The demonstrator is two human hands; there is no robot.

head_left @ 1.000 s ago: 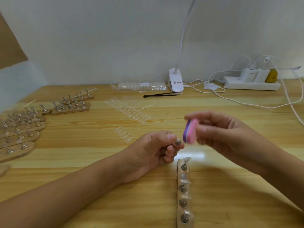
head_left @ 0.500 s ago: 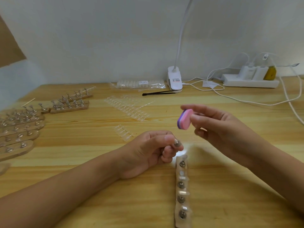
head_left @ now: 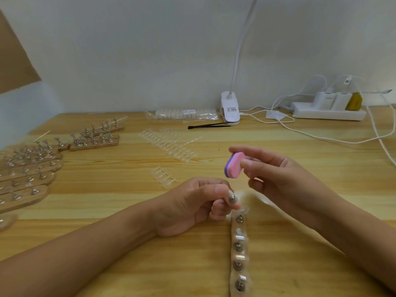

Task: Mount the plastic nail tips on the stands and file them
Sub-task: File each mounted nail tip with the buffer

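Left hand (head_left: 192,202) rests on the wooden table (head_left: 96,202), centre near. Its fingers are curled, thumb and forefinger pinching a small metal stand (head_left: 231,198). A clear nail tip seems to sit on it, but it's too blurred to be sure. Right hand (head_left: 276,179) is raised just right of it and farther back, thumb and fingers pinching a pink-and-purple buffer block (head_left: 234,165) (pink face toward camera, tilted). The block is above the stand, not touching it.

Wooden base strip (head_left: 239,254) lies just near of the left fingers and runs toward the near edge, with a row of metal stands on it, some with clear tips. Sheets of clear nail tips (head_left: 169,146) lie mid-table, with a shorter strip of tips (head_left: 164,176) nearer the left hand. More wooden bases with stands (head_left: 27,176) crowd the left side.

Along the far wall: bagged tips (head_left: 186,114), black tool (head_left: 207,125), white clip lamp (head_left: 230,109), and at right a power strip (head_left: 327,113) with plugs and white cables.
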